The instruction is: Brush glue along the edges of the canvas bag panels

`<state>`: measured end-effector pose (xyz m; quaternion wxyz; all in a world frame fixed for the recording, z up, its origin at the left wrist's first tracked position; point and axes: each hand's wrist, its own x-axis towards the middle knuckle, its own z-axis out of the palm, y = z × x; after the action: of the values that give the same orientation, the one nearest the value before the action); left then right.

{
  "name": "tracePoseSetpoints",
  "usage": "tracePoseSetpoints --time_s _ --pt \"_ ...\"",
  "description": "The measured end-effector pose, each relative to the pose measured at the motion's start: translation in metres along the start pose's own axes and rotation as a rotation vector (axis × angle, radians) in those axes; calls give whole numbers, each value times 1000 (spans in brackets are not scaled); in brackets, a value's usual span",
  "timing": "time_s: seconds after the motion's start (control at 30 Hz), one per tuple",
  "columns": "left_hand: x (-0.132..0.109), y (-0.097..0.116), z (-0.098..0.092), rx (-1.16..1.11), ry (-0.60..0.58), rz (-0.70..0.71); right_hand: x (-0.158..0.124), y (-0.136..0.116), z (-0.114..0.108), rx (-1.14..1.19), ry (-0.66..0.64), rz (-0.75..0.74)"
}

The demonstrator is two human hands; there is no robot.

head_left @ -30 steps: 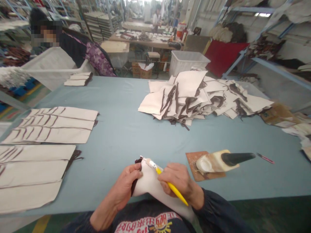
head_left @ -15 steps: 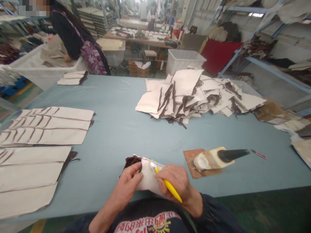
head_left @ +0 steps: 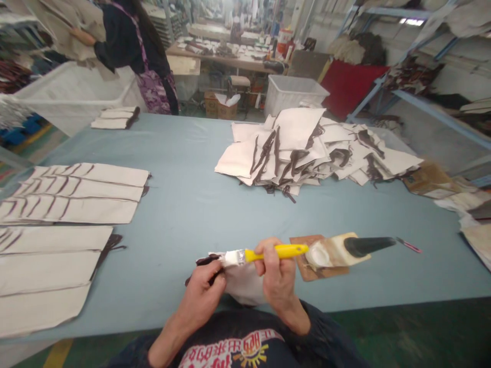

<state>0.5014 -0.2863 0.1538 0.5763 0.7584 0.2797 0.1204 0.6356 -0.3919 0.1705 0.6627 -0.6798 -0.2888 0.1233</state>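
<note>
My right hand (head_left: pixel 276 271) is closed around the yellow handle of a paintbrush (head_left: pixel 282 251). Its pale bristles point left and touch the far edge of a cream fabric piece (head_left: pixel 245 282) with a dark brown edge. Thumb and fingers of my left hand (head_left: pixel 203 289) pinch that piece at its brown left end. To the right, on a brown board (head_left: pixel 307 273), lies a cut-open pale container (head_left: pixel 320 255) with white stuff in its mouth and a black tapered part (head_left: pixel 368 245).
A heap of similar fabric pieces (head_left: pixel 284 148) lies at the table's back. Overlapping rows of pieces (head_left: pixel 84 191) are on the left. A small pink-handled tool (head_left: pixel 410 245) lies at right. Beyond the table a person (head_left: pixel 141 56) lifts material over a white bin (head_left: pixel 84 97).
The brush has swung from pointing up-left to lying nearly level, its bristles now farther left at the fabric's edge. The person behind has raised material out of the bin.
</note>
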Motion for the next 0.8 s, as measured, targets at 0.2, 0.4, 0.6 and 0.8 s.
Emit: tracePoseSetpoints --time_s 0.2,0.4,0.6,0.8 --pt "4 0 -2 -203 20 -74 28 -1 -15 268 247 221" --pt "5 7 -7 -271 20 -118 24 -3 -27 98 131 205" --pt "3 2 -7 -77 62 59 10 -14 -30 -104 17 -24" --pt "-1 -7 -11 293 200 561 4 -47 -46 -295 -313 -417"
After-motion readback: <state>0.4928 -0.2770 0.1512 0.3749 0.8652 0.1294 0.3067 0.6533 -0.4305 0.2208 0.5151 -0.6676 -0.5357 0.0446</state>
